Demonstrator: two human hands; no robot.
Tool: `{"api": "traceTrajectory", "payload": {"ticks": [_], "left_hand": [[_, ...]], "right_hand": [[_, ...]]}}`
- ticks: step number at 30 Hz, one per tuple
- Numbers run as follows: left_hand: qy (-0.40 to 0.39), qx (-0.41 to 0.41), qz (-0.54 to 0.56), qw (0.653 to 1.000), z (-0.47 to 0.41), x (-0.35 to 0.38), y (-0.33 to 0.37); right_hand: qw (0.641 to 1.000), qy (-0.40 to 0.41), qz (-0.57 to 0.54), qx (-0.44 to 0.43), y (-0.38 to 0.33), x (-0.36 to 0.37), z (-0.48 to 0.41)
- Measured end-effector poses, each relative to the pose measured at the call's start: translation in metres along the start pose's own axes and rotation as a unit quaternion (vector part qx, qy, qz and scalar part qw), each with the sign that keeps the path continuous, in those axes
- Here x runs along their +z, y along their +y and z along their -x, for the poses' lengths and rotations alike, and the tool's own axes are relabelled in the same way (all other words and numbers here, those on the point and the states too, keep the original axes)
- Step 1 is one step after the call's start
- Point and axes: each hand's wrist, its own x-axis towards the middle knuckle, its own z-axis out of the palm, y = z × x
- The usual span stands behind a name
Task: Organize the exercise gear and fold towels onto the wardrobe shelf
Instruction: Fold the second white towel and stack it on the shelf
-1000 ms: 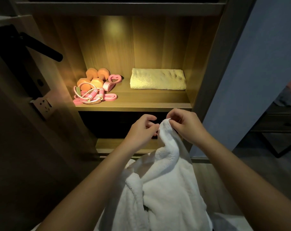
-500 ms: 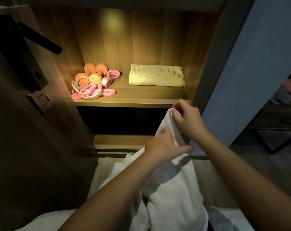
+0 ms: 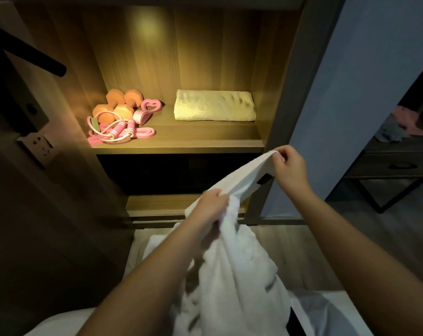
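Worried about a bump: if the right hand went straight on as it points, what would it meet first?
Likely the lit shelf at its front edge, the folded yellow towel beyond; the right hand points up-left, but depth is unclear.

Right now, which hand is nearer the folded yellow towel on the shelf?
Right. The right hand pinches the white towel just below the shelf edge, beneath the right end of the yellow towel; the left hand grips it lower down.

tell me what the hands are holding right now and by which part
Both hold the white towel. The right hand pinches its raised top corner; the left hand grips the same edge lower down, where the cloth bunches.
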Motion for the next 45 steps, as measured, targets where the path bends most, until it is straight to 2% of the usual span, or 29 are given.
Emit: {"api": "traceTrajectory", "payload": {"ticks": [1, 4, 6, 9, 13, 15, 17, 18, 20, 21, 22, 24, 27, 29, 31, 33, 36, 38, 41, 43, 45], "left_hand": [[0.026, 0.014, -0.004, 1.0, -0.002, -0.013, 0.004], [0.079, 0.077, -0.141, 0.984, -0.006, -0.041, 0.008], [0.109, 0.087, -0.198, 0.97, -0.004, -0.05, 0.001], [0.155, 0.064, -0.174, 0.97, -0.001, -0.06, -0.017], [0.183, 0.054, -0.136, 0.972, 0.006, -0.073, -0.029], [0.17, 0.065, -0.105, 0.978, 0.01, -0.075, -0.027], [0.135, 0.084, -0.057, 0.986, 0.014, -0.074, -0.016], [0.117, 0.097, -0.046, 0.987, 0.017, -0.071, -0.008], [0.07, 0.138, -0.046, 0.987, 0.022, -0.063, 0.01], [0.048, 0.158, -0.062, 0.984, 0.024, -0.059, 0.017], [0.04, 0.173, -0.089, 0.98, 0.025, -0.056, 0.023], [0.075, 0.188, -0.139, 0.969, 0.024, -0.055, 0.03], [0.152, 0.168, -0.212, 0.951, 0.02, -0.057, 0.023], [0.161, 0.117, -0.254, 0.946, 0.018, -0.056, 0.011], [0.134, 0.072, -0.26, 0.954, 0.018, -0.053, -0.001], [0.089, 0.044, -0.227, 0.969, 0.017, -0.049, -0.01], [0.025, -0.006, -0.047, 0.999, 0.013, -0.047, -0.014], [0.006, -0.032, 0.067, 0.997, 0.011, -0.047, -0.011], [-0.058, -0.019, 0.126, 0.99, 0.012, -0.045, -0.001], [-0.115, -0.02, 0.164, 0.98, 0.017, -0.042, 0.002], [-0.152, -0.049, 0.194, 0.968, 0.022, -0.041, -0.002]], "right_hand": [[0.999, 0.008, -0.028, 0.028, 0.002, -0.001, 0.0], [0.991, 0.035, -0.106, 0.071, -0.001, 0.005, 0.003], [0.98, 0.068, -0.165, 0.083, -0.012, 0.007, 0.001], [0.966, 0.102, -0.209, 0.115, -0.021, 0.001, -0.004], [0.945, 0.098, -0.258, 0.178, -0.019, -0.006, 0.0], [0.952, 0.086, -0.234, 0.177, -0.02, -0.011, 0.004], [0.977, 0.0, -0.181, 0.111, -0.025, -0.014, 0.009], [0.984, -0.083, -0.151, 0.055, -0.03, -0.015, 0.014], [0.958, -0.278, -0.052, -0.054, -0.04, -0.01, 0.027], [0.933, -0.346, 0.0, -0.099, -0.045, -0.006, 0.032], [0.916, -0.377, 0.031, -0.132, -0.047, -0.001, 0.036], [0.917, -0.368, 0.021, -0.151, -0.051, 0.005, 0.04], [0.946, -0.3, 0.02, -0.125, -0.05, 0.004, 0.037], [0.96, -0.25, 0.058, -0.114, -0.044, 0.004, 0.034], [0.971, -0.205, 0.088, -0.09, -0.039, 0.005, 0.031], [0.973, -0.189, 0.116, -0.068, -0.037, 0.005, 0.029], [0.955, -0.219, 0.174, -0.098, -0.036, 0.002, 0.029], [0.937, -0.273, 0.154, -0.155, -0.038, -0.001, 0.036], [0.898, -0.332, 0.169, -0.232, -0.043, 0.004, 0.049], [0.888, -0.331, 0.201, -0.247, -0.044, 0.01, 0.052], [0.891, -0.328, 0.223, -0.221, -0.041, 0.015, 0.053]]}}
